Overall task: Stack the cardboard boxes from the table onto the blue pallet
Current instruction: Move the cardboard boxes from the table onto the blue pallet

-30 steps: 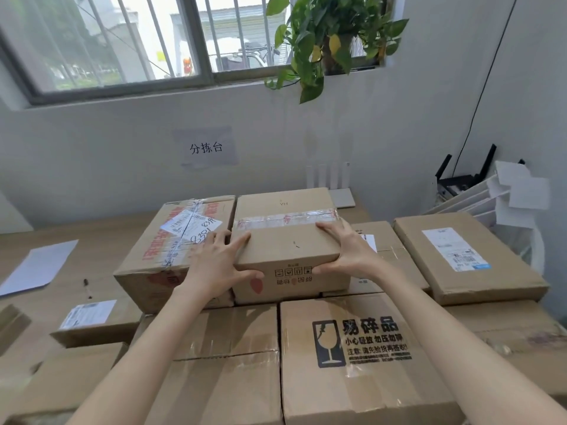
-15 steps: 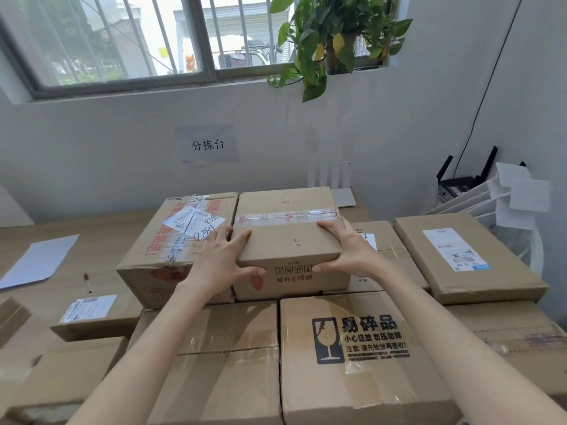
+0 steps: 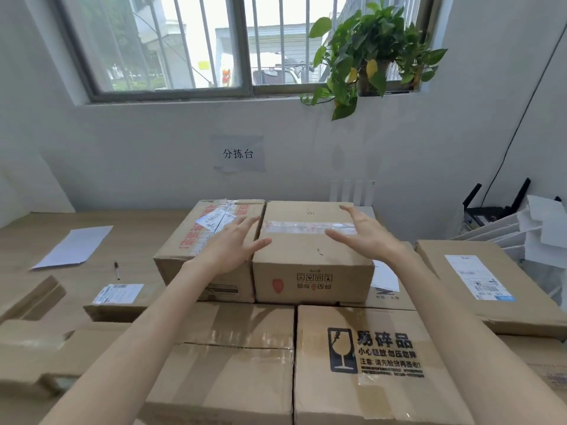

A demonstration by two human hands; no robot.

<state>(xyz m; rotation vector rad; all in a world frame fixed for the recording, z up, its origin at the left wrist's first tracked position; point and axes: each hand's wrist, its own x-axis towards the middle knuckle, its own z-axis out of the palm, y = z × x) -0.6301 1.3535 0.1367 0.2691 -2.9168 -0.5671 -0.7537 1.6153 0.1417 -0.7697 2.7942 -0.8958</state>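
Boxes (image 3: pixel 101 342) of brown cardboard are piled on the wooden tabletop (image 3: pixel 138 231), across the lower half of the frame. At least nine can be counted. Several are cut off by the frame edges, so the full number cannot be told.

One taped box (image 3: pixel 310 259) is seen in the middle of the frame. One box with red letters (image 3: pixel 196 240) is pressed against its left side. Two bigger boxes are set in front of them at the bottom: a plain box (image 3: pixel 227 372) and a box with a glass sign (image 3: pixel 362 388). One flat box with a label (image 3: pixel 478 289) is laid at the right. One small labelled box (image 3: pixel 122 302) is laid at the left. What the taped box rests on is hidden.

Two hands are held over the boxes, and nothing is gripped by either. The left hand (image 3: pixel 230 245) is opened wide, with fingers spread over the line where the taped box and the red-lettered one meet. The right hand (image 3: pixel 366 234) is opened wide too, above the right part of the taped box. Whether either hand touches the cardboard cannot be told.

One sheet of paper (image 3: pixel 73 246) and one pen (image 3: pixel 116 266) are left on the tabletop at the left. One plant (image 3: pixel 374 53) is hung by the window (image 3: pixel 214 47) at the top. One paper sign (image 3: pixel 238 154) is stuck on the wall. White things stacked at the right edge are hard to make out.
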